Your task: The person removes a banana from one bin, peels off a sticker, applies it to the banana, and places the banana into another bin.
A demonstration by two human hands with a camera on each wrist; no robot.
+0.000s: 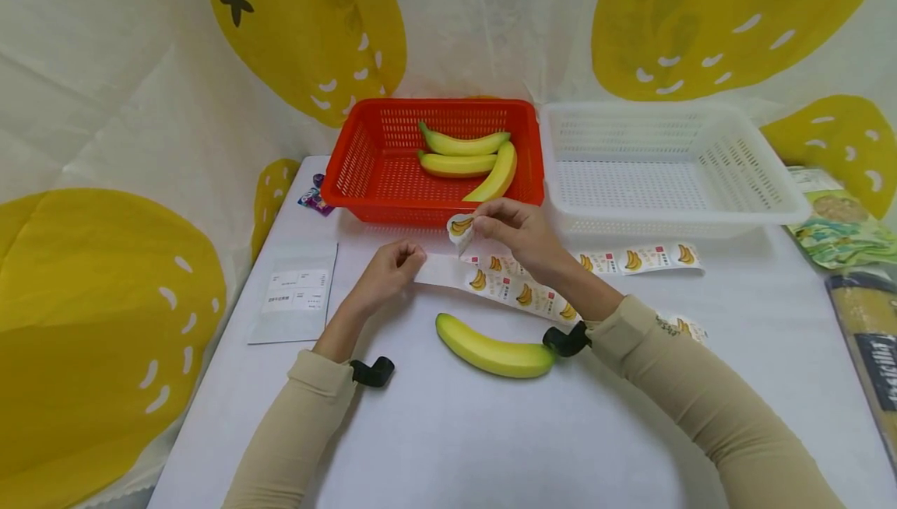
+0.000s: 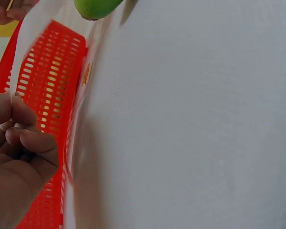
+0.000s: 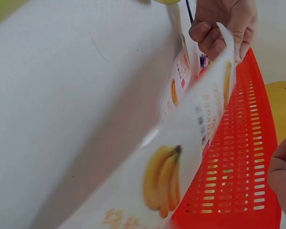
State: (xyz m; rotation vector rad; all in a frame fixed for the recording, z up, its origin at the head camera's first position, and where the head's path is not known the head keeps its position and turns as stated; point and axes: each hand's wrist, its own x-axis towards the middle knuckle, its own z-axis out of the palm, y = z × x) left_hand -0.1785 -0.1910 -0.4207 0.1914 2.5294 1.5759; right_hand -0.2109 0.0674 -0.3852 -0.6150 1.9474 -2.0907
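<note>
My left hand pinches the bare white end of a sticker strip printed with bananas, between thumb and forefinger. The strip slants down to the right, passing under my right forearm. In my right hand, thumb and fingertips pinch a peeled banana sticker, its lower edge curling. It is in front of the red basket's near wall. A loose banana lies on the table below the strip. The right wrist view shows the strip large and close, rising to my left hand.
Three bananas lie in the red basket. Right of it stands a white basket. Another sticker strip lies behind the held one. A labelled packet is at left; bagged goods line the right edge.
</note>
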